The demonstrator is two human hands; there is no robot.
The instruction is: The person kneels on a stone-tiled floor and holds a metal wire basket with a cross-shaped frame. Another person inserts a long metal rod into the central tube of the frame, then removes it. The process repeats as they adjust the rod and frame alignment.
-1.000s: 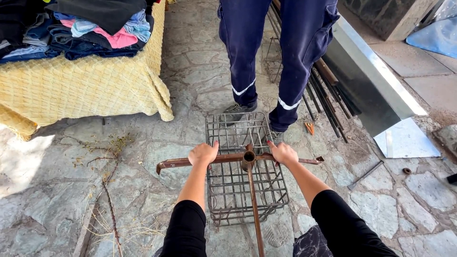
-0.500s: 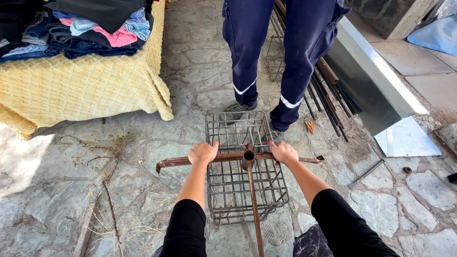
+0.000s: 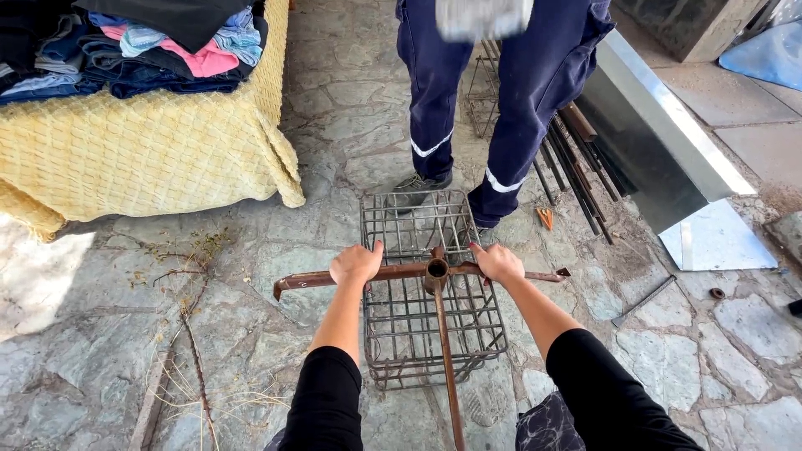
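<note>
We grip the rusty T-handle crossbar (image 3: pixel 418 272) with left hand (image 3: pixel 355 264) and right hand (image 3: pixel 498 263) closed around it, above the wire cage (image 3: pixel 430 334).

Ahead of your hands, another person's legs (image 3: pixel 493 108) blocked the far end of the wire cage (image 3: pixel 430 292). Steel rods (image 3: pixel 576 167) and a metal sheet (image 3: pixel 668 159) crowded your right; bare stone floor (image 3: pixel 209 334) lay open on your left.

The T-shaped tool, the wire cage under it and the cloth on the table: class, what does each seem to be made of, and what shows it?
T-shaped tool: probably steel, bare and rusted; reddish-brown, rough bar, gripped by left hand and right hand.
Wire cage: likely steel rod, dull grey-brown, thin crossing bars.
Cloth: woven or knitted textile, yellow, textured and draping.
</note>
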